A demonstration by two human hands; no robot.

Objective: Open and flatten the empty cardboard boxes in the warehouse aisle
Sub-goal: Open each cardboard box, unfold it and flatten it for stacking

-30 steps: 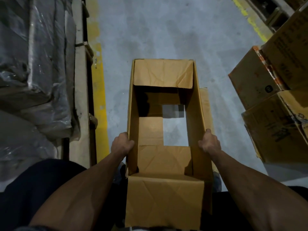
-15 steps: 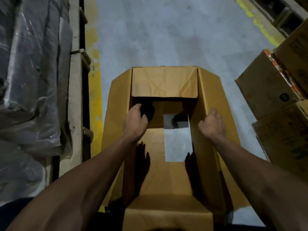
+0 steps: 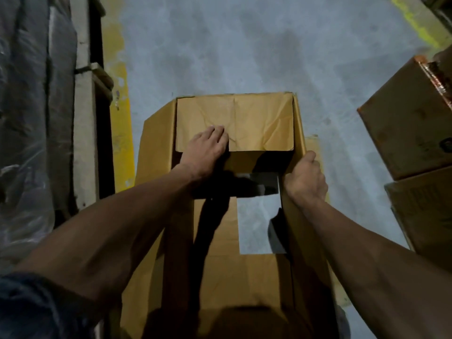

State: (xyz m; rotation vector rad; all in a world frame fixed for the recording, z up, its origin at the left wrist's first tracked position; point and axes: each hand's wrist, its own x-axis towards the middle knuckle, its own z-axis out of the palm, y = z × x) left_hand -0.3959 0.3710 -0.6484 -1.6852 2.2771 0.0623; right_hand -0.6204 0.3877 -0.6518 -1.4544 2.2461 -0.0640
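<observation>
An empty brown cardboard box [image 3: 259, 118] stands open on the grey floor in front of me. Through a gap between its bottom flaps the floor shows. The far flap is creased and lies across the opening. My left hand [image 3: 205, 148] rests flat on that far flap with its fingers straight. My right hand [image 3: 305, 179] grips the top edge of the box's right wall, fingers curled over it. The box's left flap is splayed outward over the yellow line.
Stacked cardboard boxes [image 3: 411, 133] stand at the right. A pallet with plastic-wrapped goods [image 3: 31, 118] and a wooden edge [image 3: 84, 118] runs along the left, beside a yellow floor line [image 3: 122, 143]. Bare concrete floor [image 3: 244, 45] lies beyond the box.
My left hand has moved from the box's left wall, across the inside, onto the far flap. My right hand shifted forward along the right wall. The left flap has splayed outward.
</observation>
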